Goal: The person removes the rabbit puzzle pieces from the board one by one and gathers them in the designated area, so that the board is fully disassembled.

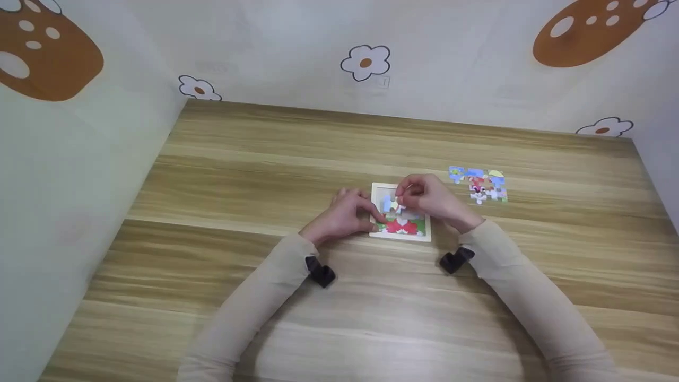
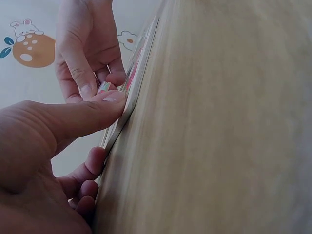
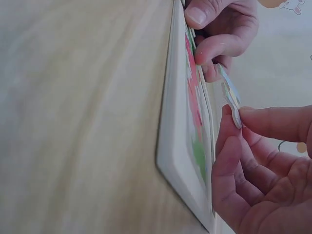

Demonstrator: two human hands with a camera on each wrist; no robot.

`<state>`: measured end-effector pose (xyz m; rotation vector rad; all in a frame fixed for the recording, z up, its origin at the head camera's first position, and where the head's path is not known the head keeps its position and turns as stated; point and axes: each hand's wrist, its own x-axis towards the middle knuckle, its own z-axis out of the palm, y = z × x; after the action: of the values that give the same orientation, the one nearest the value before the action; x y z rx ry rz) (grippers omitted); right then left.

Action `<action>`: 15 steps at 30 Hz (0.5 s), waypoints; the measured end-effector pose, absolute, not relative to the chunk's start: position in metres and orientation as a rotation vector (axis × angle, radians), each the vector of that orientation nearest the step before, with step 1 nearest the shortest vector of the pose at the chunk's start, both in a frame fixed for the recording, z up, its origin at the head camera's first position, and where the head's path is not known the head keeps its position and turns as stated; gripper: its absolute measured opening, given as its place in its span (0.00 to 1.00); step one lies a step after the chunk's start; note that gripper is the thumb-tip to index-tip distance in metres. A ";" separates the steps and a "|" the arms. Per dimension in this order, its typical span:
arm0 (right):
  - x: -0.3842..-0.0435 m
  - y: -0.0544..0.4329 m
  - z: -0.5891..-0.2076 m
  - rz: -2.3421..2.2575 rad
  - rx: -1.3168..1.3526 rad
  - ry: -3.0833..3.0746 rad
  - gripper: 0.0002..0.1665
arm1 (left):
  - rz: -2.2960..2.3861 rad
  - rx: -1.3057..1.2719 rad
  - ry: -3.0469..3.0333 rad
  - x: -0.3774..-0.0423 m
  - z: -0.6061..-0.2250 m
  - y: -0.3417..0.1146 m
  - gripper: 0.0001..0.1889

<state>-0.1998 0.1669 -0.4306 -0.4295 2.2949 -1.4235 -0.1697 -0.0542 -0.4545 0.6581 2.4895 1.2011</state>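
A square jigsaw puzzle frame [image 1: 401,238] with a pale border lies on the table, red and green pieces filling its near part. My left hand [image 1: 350,215] holds the frame at its left side, thumb and a bent finger by the near-left corner. Over the frame's far part, my right hand [image 1: 437,199] pinches a puzzle piece [image 1: 393,204] between thumb and fingers. The right wrist view shows this blue and pale-yellow piece [image 3: 230,92] tilted, raised off the board. Its outer end is close to the left hand's fingers; whether they touch cannot be told.
Several loose puzzle pieces [image 1: 477,188], blue, red and white, lie right of the frame, behind the right hand. The wooden table [image 1: 254,175] meets a patterned wall [image 1: 286,63] at the back. A black wrist mount [image 1: 457,260] sits on each sleeve.
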 end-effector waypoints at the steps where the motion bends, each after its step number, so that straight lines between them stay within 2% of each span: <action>1: -0.199 0.169 -0.430 -1.423 -0.431 2.302 0.07 | 1.199 0.652 2.486 -0.169 -0.454 -0.054 0.08; 15: -0.202 0.206 -0.420 -1.357 -0.329 2.418 0.09 | 1.216 0.657 2.468 -0.170 -0.455 -0.055 0.07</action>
<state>-0.2023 0.2065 -0.4198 -0.3288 2.4182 -1.3571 -0.1703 -0.0546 -0.4548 0.6572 2.4677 1.2157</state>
